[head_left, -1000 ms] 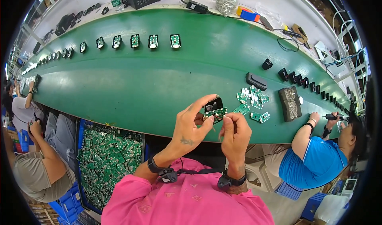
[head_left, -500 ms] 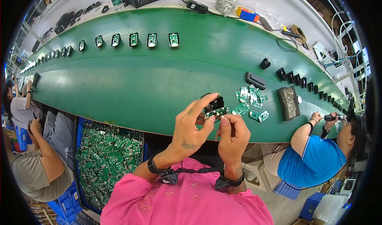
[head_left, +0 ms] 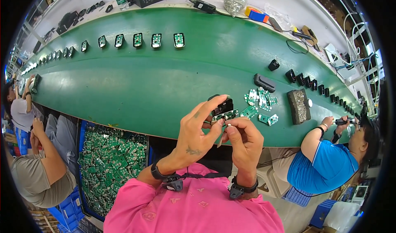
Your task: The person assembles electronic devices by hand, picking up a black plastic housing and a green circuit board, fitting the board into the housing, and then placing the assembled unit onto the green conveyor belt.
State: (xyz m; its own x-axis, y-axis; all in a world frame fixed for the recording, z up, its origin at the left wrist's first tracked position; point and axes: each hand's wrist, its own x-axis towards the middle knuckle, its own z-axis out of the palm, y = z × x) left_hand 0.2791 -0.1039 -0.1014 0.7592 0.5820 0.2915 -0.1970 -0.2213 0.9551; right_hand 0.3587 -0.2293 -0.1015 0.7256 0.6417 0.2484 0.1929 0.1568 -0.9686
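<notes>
My left hand (head_left: 197,130) is closed around a black plastic housing (head_left: 225,108) and a green circuit board (head_left: 225,115) lying along its near side. Thumb and fingers pinch the two from opposite sides above the table's near edge. Just to the right, my right hand (head_left: 244,139) makes a pinch close to the board's edge. A small pale bit (head_left: 229,125) shows at its fingertips, too small to name. Beyond my right hand lies a loose group of green circuit boards (head_left: 264,101) on the green table (head_left: 144,84).
A dark speckled block (head_left: 299,106) and a black case (head_left: 265,83) lie by the loose boards. Housings with boards (head_left: 156,40) line the far left; black housings (head_left: 307,81) line the right. A bin of boards (head_left: 113,167) stands below left. A blue-shirted person (head_left: 326,163) sits at right.
My right hand has shifted slightly right, and a pale bit now shows at its fingertips. My left hand keeps its hold. The row of filled housings has slid slightly left.
</notes>
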